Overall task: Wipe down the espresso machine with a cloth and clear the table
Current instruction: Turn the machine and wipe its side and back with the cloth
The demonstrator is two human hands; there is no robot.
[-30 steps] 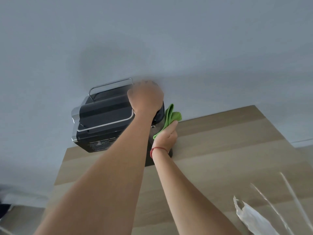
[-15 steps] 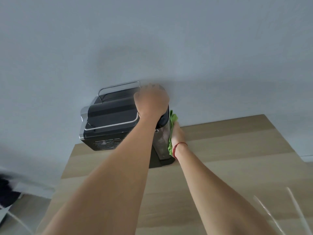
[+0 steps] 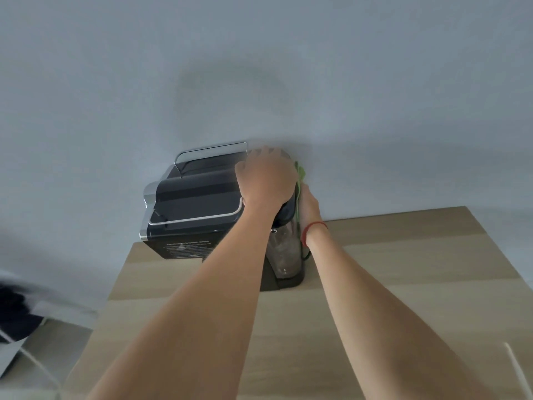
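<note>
Fingers (image 3: 259, 157) of the left hand (image 3: 266, 180) clamp the espresso machine (image 3: 196, 200) top; right hand (image 3: 308, 204) seemingly pins the cloth (image 3: 300, 176) against its side. Best wipe downward, bracing firmly.

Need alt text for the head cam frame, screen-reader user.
A person's right hand presses a green cloth against the right side of a black espresso machine, while the left hand rests on its top. The machine stands at the back of a wooden table, against a pale wall.
</note>
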